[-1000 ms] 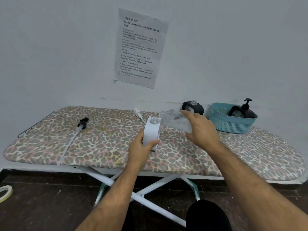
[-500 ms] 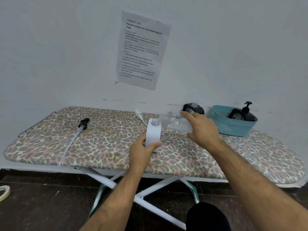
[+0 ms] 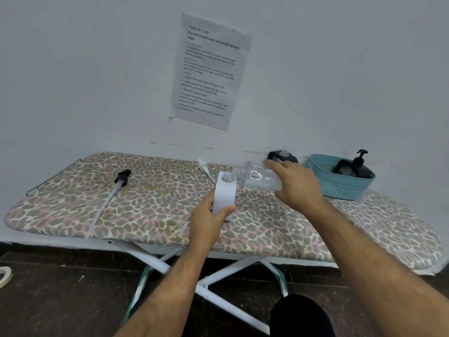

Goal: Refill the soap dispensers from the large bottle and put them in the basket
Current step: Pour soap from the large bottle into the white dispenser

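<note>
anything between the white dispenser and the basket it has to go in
Yes: the right hand and its tilted clear bottle sit between the white dispenser and the teal basket; a black dispenser stands behind that line.

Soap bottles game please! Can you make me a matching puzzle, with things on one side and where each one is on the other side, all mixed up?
Things:
1. white dispenser
2. clear bottle
3. black pump dispenser
4. black pump with tube

Places:
A. inside the blue basket
B. lying loose on the ironing board, far left
C. tipped sideways in the right hand
D. held upright in the left hand

Pairs: 1-D, 2-C, 3-A, 4-B
</note>
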`<action>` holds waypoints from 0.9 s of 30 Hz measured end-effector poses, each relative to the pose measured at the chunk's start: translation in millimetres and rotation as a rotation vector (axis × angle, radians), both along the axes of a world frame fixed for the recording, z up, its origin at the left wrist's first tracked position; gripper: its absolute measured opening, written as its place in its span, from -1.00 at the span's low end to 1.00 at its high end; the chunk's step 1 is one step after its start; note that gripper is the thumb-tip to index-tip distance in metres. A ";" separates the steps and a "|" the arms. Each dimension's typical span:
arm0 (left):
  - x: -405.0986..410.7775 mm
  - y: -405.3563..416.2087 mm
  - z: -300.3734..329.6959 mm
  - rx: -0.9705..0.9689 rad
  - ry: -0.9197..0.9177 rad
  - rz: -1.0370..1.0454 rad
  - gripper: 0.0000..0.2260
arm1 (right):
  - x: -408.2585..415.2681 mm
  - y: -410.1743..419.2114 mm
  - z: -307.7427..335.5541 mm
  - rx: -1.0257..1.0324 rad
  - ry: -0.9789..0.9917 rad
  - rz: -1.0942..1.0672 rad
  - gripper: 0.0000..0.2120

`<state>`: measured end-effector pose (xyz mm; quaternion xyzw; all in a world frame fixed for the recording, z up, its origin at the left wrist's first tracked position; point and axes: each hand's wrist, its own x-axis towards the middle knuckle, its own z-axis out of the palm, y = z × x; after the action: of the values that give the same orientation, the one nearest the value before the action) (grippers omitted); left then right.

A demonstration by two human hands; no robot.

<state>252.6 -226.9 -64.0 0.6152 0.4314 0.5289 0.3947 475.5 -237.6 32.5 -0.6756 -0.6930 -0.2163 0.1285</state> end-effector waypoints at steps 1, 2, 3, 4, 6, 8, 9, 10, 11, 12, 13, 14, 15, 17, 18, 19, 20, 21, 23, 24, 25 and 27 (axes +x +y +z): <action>-0.1 0.1 -0.3 0.001 0.000 0.001 -0.52 | 0.0 0.1 0.6 0.000 -0.003 0.000 -0.31; -0.2 0.3 -0.3 0.003 -0.002 0.002 -0.52 | -0.1 0.1 1.1 0.000 -0.008 0.000 -0.31; -0.2 0.6 -0.5 0.006 -0.002 0.002 -0.51 | -0.1 0.1 1.7 0.001 -0.011 0.001 -0.31; -0.2 0.9 -0.6 0.007 0.000 0.003 -0.50 | -0.1 -0.1 2.5 0.001 -0.013 0.002 -0.32; 0.0 1.2 -0.5 0.012 0.004 0.005 -0.49 | -0.1 -0.5 4.0 -0.001 -0.018 0.001 -0.32; -0.2 0.9 -0.1 0.015 0.003 0.004 -0.49 | -0.6 -0.8 5.3 -0.004 -0.025 -0.002 -0.31; -0.3 0.6 0.1 0.015 0.002 0.003 -0.49 | -0.7 -1.1 5.9 -0.004 -0.026 -0.002 -0.31; -0.3 0.4 0.4 0.016 0.000 0.001 -0.49 | -0.8 -1.3 6.7 -0.004 -0.027 -0.001 -0.31; -0.5 0.3 0.6 0.017 -0.002 -0.001 -0.50 | -0.9 -1.2 7.3 -0.003 -0.029 0.001 -0.31; -0.5 0.4 0.8 0.018 -0.001 -0.002 -0.50 | -1.1 -1.0 7.8 -0.004 -0.031 0.002 -0.31; -0.5 0.4 0.8 0.019 0.001 -0.004 -0.50 | -1.3 -0.9 8.4 -0.005 -0.031 0.003 -0.31; -0.3 0.6 0.5 0.020 0.003 -0.003 -0.50 | -1.4 -0.8 8.9 -0.007 -0.033 0.002 -0.31; -0.2 0.6 0.3 0.020 0.003 -0.002 -0.50 | -1.4 -0.6 9.7 -0.010 -0.034 0.002 -0.31; -0.5 0.6 -0.1 0.016 0.001 -0.002 -0.49 | -1.8 -0.5 10.9 -0.018 -0.038 -0.001 -0.31; -0.5 0.6 -0.1 0.017 0.001 -0.003 -0.49 | -1.8 -0.5 11.5 -0.021 -0.038 -0.002 -0.31; -0.6 0.7 -0.3 0.020 0.002 -0.002 -0.49 | -1.9 -0.6 12.1 -0.024 -0.037 -0.002 -0.31; -0.7 0.6 -0.1 0.023 0.004 -0.002 -0.49 | -1.9 -0.8 12.8 -0.026 -0.036 -0.002 -0.31; -0.9 0.4 0.2 0.027 0.005 -0.003 -0.49 | -2.0 -0.9 13.3 -0.026 -0.039 -0.002 -0.31; -0.9 0.3 0.5 0.027 0.005 -0.005 -0.50 | -1.9 -0.7 13.9 -0.028 -0.046 -0.003 -0.32; -0.7 0.3 0.5 0.025 0.000 -0.007 -0.51 | -1.8 -0.6 14.2 -0.029 -0.046 -0.002 -0.32; -0.8 0.1 0.5 0.022 -0.005 -0.008 -0.51 | -1.6 -0.2 14.4 -0.029 -0.045 0.000 -0.32; -0.6 0.2 0.8 0.017 -0.015 -0.007 -0.50 | -1.4 0.1 14.8 -0.028 -0.045 0.005 -0.34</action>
<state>252.0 -226.7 -63.2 0.6161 0.4219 0.5356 0.3944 474.2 -237.5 47.4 -0.6704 -0.7004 -0.2217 0.1041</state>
